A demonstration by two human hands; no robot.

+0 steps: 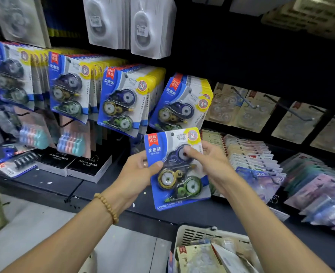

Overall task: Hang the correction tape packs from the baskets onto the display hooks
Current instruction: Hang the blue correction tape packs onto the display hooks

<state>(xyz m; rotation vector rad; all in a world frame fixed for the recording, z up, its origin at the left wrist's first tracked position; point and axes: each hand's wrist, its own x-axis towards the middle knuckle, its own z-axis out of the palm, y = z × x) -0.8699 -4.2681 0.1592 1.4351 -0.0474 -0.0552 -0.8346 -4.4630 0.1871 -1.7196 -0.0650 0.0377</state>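
Pack: a blue-and-white carded blister pack of three correction tapes (177,170) is being held upright below the hung rows, above the white slotted plastic basket (194,233).
Left hand (137,171): gripping the pack's left edge, thumb lying across the front.
Right hand (210,162): pinching the right side, thumb pressing on the top blister.
Key relation: the card's long axis is standing near vertical, its hang hole at the top, pointing toward the nearest hanging stack of matching packs (182,103) just above; both hands are sitting equally close.
Hook: hidden behind that stack.

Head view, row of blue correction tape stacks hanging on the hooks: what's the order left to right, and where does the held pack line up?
Far-left stack → second stack → third stack → fourth stack. The held pack, gripped by left hand and right hand, sits below the fourth stack.
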